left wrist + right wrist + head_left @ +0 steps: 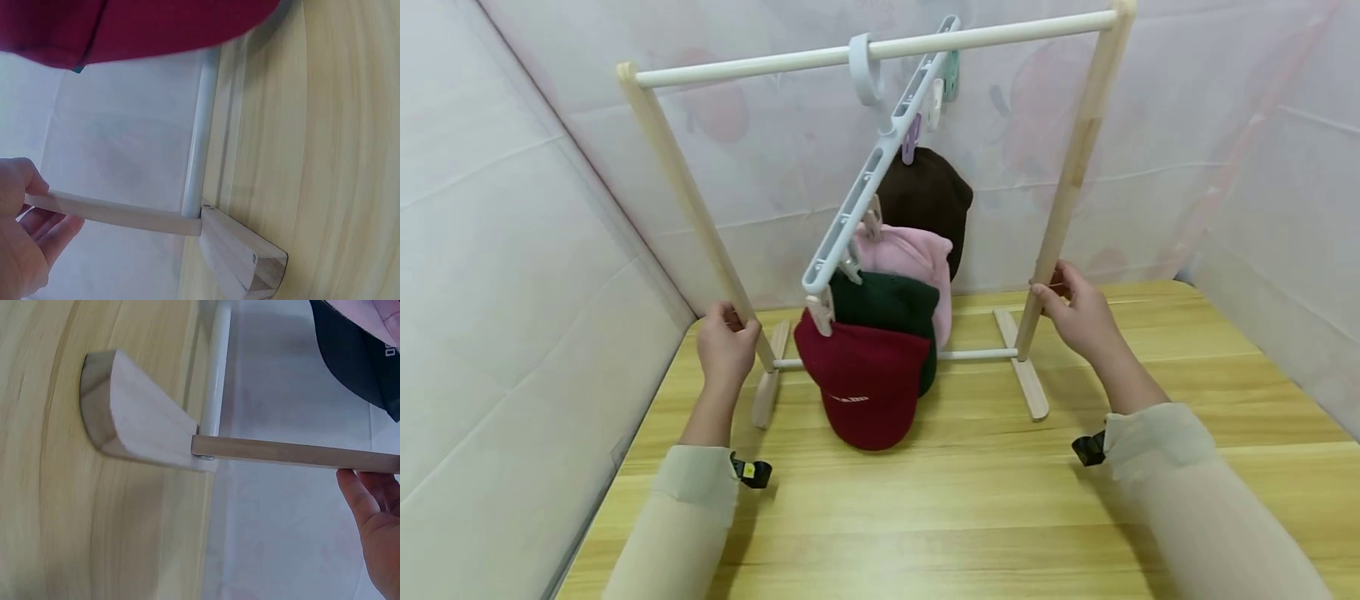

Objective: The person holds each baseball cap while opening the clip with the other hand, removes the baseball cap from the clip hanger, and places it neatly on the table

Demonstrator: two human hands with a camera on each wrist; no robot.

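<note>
A wooden rack [1078, 158] is standing on the table [970, 517]. The left hand [726, 346] is gripping its left post, the right hand [1075, 312] its right post. Between them a clip hanger [868, 179] is dangling four caps; the red cap [865, 383] is touching the table.

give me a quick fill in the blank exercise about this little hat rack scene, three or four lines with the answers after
1. The left hand and the right hand each grip a wooden ____ of the rack.
2. The lowest cap on the clip hanger is dark ____.
3. The rack stands on a ____ table.
4. Just above the green hat hangs a ____ one.

Missing words: post; red; wooden; pink
</note>
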